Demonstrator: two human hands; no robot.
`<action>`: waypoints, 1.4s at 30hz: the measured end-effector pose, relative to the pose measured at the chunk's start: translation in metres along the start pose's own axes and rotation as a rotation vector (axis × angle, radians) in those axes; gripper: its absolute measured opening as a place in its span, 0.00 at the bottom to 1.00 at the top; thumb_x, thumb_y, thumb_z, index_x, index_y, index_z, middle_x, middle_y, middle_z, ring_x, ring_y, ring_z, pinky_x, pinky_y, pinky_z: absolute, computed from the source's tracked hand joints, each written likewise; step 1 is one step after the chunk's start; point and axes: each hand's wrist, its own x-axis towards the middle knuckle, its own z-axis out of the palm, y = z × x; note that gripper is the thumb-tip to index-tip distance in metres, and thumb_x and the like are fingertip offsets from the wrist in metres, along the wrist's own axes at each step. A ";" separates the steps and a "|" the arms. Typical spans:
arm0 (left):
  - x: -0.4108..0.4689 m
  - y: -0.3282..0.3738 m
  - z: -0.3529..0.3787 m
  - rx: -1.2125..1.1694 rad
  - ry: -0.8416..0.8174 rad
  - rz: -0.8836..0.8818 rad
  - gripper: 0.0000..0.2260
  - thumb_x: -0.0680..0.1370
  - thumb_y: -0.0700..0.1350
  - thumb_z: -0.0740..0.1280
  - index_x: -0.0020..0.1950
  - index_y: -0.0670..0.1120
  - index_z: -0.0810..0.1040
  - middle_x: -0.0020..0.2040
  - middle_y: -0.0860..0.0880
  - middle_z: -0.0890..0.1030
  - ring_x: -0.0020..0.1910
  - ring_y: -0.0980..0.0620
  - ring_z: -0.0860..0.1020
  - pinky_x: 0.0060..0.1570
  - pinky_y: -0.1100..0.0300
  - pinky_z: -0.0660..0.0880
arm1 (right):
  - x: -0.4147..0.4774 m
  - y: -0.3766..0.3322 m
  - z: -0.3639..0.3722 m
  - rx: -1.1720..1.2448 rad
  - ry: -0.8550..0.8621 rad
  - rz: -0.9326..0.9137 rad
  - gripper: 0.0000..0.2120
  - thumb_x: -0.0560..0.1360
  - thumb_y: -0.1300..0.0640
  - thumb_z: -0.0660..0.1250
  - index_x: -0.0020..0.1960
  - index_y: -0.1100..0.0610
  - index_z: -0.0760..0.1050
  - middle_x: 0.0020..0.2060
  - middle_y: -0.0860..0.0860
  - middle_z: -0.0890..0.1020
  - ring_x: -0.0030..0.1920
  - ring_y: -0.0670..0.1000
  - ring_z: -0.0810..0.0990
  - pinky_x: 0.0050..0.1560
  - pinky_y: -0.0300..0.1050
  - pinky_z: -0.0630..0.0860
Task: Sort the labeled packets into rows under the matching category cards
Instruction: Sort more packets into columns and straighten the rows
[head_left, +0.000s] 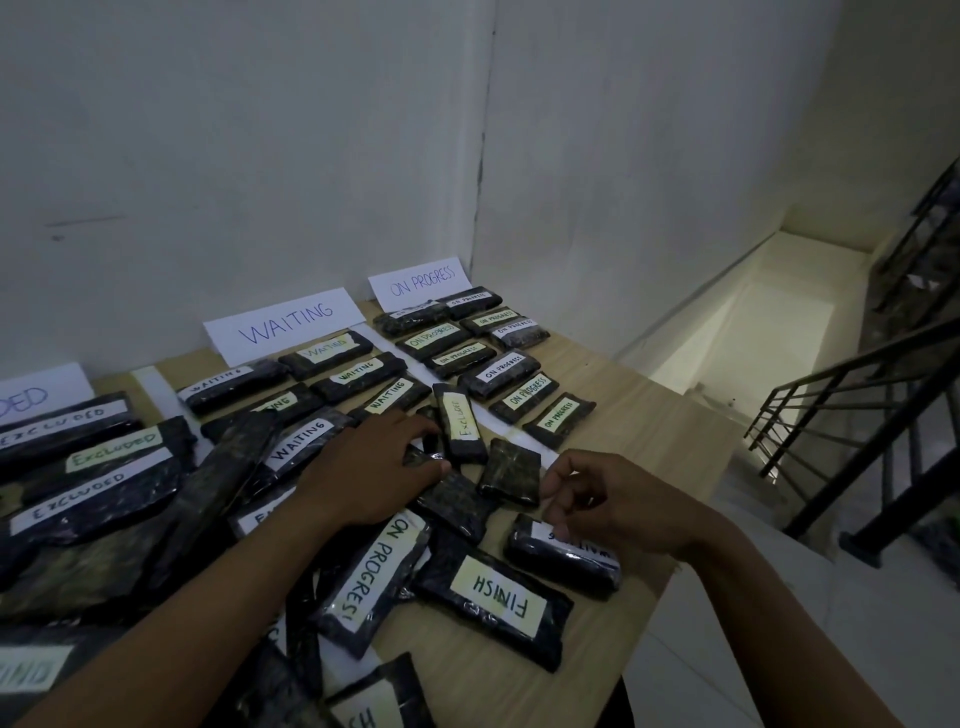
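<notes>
Step in hand: picking from the unsorted heap on the near surface (649, 441); rows already lie under the WAITING card (283, 325) and ON PROGRESS card (421, 280). Left hand (384, 462), fingers spread, rests on dark packets beside a stray EXCLUDED packet (460, 423). Right hand (597, 499), loosely curled with nothing visibly held, hovers just over a WAITING packet (563, 556), which probably next needs gripping and carrying to its row.

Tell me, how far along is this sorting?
Rows under the WAITING card and ON PROGRESS card already hold many packets. The left hand rests on loose packets; the right hand hovers empty. A stray EXCLUDED packet, a FINISH packet and others lie unsorted.
</notes>
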 end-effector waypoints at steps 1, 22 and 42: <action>0.000 0.001 0.000 0.001 0.000 0.002 0.22 0.76 0.65 0.61 0.68 0.59 0.68 0.67 0.54 0.71 0.62 0.53 0.72 0.60 0.53 0.70 | -0.002 0.000 0.000 0.027 0.014 -0.006 0.12 0.72 0.75 0.64 0.54 0.64 0.72 0.38 0.53 0.83 0.39 0.48 0.82 0.41 0.40 0.76; -0.005 0.030 -0.005 -0.057 -0.198 0.093 0.23 0.77 0.59 0.65 0.71 0.57 0.68 0.65 0.52 0.72 0.63 0.53 0.68 0.62 0.59 0.67 | 0.047 -0.019 -0.017 0.755 0.466 -0.157 0.19 0.61 0.66 0.73 0.48 0.60 0.70 0.42 0.58 0.79 0.41 0.57 0.81 0.36 0.47 0.80; -0.021 0.024 0.003 -0.106 -0.054 0.172 0.17 0.75 0.60 0.66 0.61 0.57 0.76 0.58 0.60 0.77 0.55 0.61 0.74 0.58 0.58 0.73 | 0.148 -0.037 0.010 -0.350 0.365 -0.047 0.14 0.71 0.48 0.72 0.50 0.56 0.83 0.44 0.47 0.82 0.46 0.47 0.80 0.49 0.45 0.76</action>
